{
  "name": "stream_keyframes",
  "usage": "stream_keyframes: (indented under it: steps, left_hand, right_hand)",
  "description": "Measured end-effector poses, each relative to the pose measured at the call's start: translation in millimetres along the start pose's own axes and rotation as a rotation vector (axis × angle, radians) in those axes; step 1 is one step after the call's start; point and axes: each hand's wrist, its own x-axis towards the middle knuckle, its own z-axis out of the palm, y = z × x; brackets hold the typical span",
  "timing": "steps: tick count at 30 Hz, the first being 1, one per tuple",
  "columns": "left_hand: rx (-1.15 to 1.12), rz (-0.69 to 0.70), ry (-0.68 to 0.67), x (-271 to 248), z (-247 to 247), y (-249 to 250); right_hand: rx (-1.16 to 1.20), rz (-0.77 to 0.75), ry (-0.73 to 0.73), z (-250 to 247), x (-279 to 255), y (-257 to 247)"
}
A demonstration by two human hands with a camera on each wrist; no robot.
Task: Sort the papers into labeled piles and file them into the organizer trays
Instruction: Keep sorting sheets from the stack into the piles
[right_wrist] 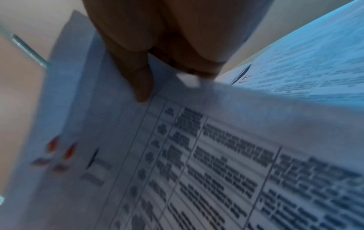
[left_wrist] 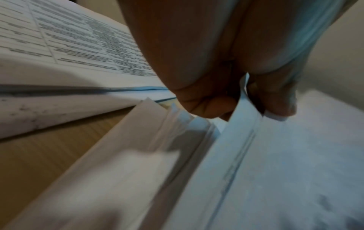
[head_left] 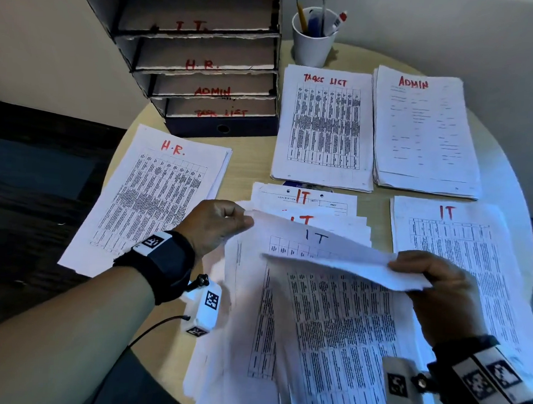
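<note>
We see the left hand (head_left: pixel 218 222) pinching the far left corner of a lifted sheet (head_left: pixel 333 254), and the right hand (head_left: pixel 439 291) gripping its right edge with fingers curled under. The sheet bows up between them, above a loose heap of papers (head_left: pixel 329 328) at the near middle of the round table (head_left: pixel 254 167). The heap's near edge runs out of the head view. Several sheets in it show "IT" at the top; the lower ones are mostly covered.

In the left wrist view, thumb and fingers (left_wrist: pixel 208 107) close on a thin paper edge; the rest is blurred. The right wrist view is smeared: one finger (right_wrist: pixel 141 84) lies on a printed table, text unreadable.

Sorted piles lie flat on the table: H.R. pile (head_left: pixel 154 196) at left, tasks list pile (head_left: pixel 325 124) and admin pile (head_left: pixel 423 129) at the far side, IT pile (head_left: pixel 453 258) at right, partly hidden by the right hand.

The organizer (head_left: pixel 201 62) stands at far left, trays marked I.T., H.R., ADMIN, TASK LIST; its top is cut off. We cannot tell whether the trays hold papers. A cup of pens (head_left: pixel 314 40) stands just beside it.
</note>
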Motion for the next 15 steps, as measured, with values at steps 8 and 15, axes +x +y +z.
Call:
stream_keyframes:
  steps: [8, 15]
  left_hand:
    - [-0.055, 0.031, 0.005, -4.3, -5.1, 1.7]
    - [0.059, 0.409, -0.18, -52.4, 0.2, 44.6]
  right_hand:
    - [0.26, 0.254, -0.171, -31.7, -15.5, 8.7]
    - [0.301, 0.366, -0.202, -5.9, 2.8, 23.7]
